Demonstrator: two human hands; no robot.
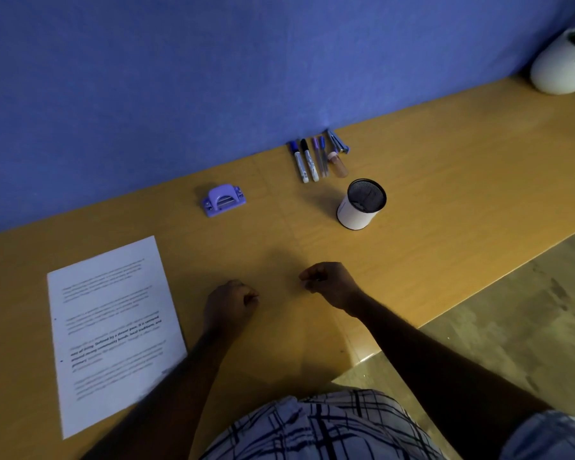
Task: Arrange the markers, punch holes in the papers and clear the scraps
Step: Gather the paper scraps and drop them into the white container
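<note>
Several markers point(307, 161) lie side by side near the blue wall, caps toward it. Just in front of them stands a white pen cup point(357, 212) with a dark mesh rim, upright. A purple hole punch point(223, 199) sits to the left of the markers. Printed papers point(110, 330) lie flat at the near left. My left hand point(229, 302) and my right hand point(327, 282) rest on the wooden desk point(445, 200) in front of me, both with fingers curled into loose fists, holding nothing.
A small tan bottle point(339, 165) and a blue stapler-like tool point(337, 142) lie beside the markers. A white plant pot point(561, 66) stands at the far right corner. The desk's edge runs diagonally at right, with floor beyond.
</note>
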